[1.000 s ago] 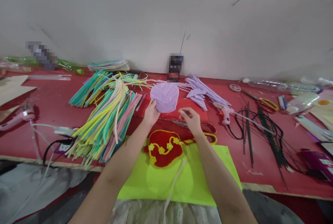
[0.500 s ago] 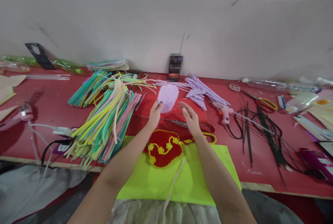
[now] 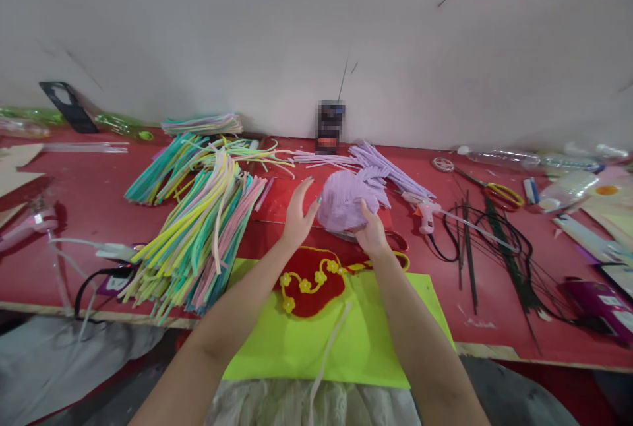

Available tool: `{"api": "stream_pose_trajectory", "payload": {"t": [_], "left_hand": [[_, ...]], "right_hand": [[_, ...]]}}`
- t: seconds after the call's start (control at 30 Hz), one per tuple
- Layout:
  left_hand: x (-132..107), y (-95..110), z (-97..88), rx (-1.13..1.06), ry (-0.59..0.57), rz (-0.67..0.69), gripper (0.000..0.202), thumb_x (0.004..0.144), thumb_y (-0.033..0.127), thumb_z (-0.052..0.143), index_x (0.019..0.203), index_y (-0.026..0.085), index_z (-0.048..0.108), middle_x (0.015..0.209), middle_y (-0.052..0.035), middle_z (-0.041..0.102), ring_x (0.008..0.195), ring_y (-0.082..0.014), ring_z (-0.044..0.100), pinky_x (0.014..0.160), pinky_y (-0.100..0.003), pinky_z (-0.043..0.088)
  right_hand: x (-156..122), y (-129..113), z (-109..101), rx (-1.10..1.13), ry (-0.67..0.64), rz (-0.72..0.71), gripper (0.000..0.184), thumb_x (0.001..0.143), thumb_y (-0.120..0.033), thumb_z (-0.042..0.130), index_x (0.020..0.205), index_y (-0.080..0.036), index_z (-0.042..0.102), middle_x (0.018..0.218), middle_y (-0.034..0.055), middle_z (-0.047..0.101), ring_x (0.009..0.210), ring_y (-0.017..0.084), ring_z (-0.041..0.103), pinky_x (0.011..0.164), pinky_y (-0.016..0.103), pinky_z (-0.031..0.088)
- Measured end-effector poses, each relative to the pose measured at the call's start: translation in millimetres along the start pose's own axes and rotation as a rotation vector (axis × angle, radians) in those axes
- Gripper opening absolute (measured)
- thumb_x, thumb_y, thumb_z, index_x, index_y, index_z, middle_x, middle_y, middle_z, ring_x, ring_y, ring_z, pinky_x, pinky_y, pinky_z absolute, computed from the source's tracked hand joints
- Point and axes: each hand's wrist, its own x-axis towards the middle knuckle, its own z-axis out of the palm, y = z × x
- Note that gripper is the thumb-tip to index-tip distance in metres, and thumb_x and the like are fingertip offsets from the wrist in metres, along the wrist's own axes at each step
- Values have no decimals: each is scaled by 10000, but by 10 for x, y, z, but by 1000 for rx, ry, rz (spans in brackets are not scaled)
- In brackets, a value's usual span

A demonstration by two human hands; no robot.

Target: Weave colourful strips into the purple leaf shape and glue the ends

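Both bare forearms reach forward from the lower edge, slanting inward so the hands come near each other without touching. The left hand (image 3: 297, 220) points away, its thumb spread well clear of the fingers. The right hand (image 3: 372, 233) is curled in a grip, thumb uppermost, its other fingers mostly hidden.

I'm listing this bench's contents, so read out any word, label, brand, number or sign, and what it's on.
No word, brand or number is legible.
Purple box at right: pale patches, too blurred to read.
Dark upright device: pixelated, unreadable.
Whitish marks on red table: cannot tell whether writing.
Lilac piece in right hand: no lettering visible.
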Motion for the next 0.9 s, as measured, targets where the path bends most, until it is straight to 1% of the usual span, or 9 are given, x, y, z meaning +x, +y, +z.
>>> {"api": "stream_pose_trajectory", "payload": {"t": [0.1,0.17,0.23,0.33,0.4,0.57,0.7,0.83,0.9], "left_hand": [[70,-144,-50,-170,-68,-190,583,820,371,543,1351,251,333,1134,-101,604,870,-165,621,768,-314,501],[98,-226,-68,-225,-142,-261,610,772,355,607,1328,240,384,950,-64,654,707,-131,608,660,-260,495],[112,-276,-75,-249,-139,-299,580,742,319,639,1283,224,453,865,-39,650,668,-117,589,634,-237,481],[116,-294,-75,-226,-7,-351,505,738,252,626,1227,198,513,845,-32,637,696,-116,585,672,-238,477],[111,-290,-76,-176,52,-383,487,731,215,616,1209,184,528,847,-35,634,725,-122,586,699,-245,478],[78,-332,-92,-4,48,-379,469,731,154,580,1195,199,535,907,-41,633,753,-130,589,745,-275,489],[43,-373,-116,238,37,-342,438,729,136,575,1162,195,558,985,-69,605,807,-156,594,811,-331,489],[16,-333,-115,521,36,-233,423,775,188,541,1198,177,530,1242,-141,481,1131,-238,497,984,-409,390],[1,-301,-88,607,-64,-161,472,812,250,509,1277,189,455,1388,-141,362,1273,-258,366,1051,-437,311]], "right_hand": [[-15,13,-12,-52,-28,60,269,706,-390,666,895,-199,643,867,-3,713,779,163,676,674,278,557],[-24,26,-12,-90,-39,79,287,711,-410,654,897,-192,643,865,8,711,760,166,675,668,283,555],[-20,39,-11,-135,-57,69,304,719,-431,637,912,-195,639,899,16,706,770,166,670,687,290,552],[23,66,-21,-252,-88,-35,357,703,-404,652,1010,-229,606,1025,13,676,865,164,652,755,305,538],[82,89,-38,-375,-73,-119,480,673,-366,678,1121,-242,557,1081,20,656,942,171,630,815,327,519],[317,131,-86,-710,-19,-257,616,649,-334,686,1216,-169,515,1017,73,674,947,194,620,908,385,458],[469,157,-84,-866,-50,-264,607,668,-317,659,1233,-155,509,897,64,682,805,183,632,807,360,499],[482,181,-31,-1082,19,-285,576,678,-285,637,1225,-148,521,876,65,669,730,167,616,762,338,502],[453,176,8,-1160,75,-285,568,683,-278,631,1225,-147,521,907,77,665,725,165,615,758,335,500]]}}
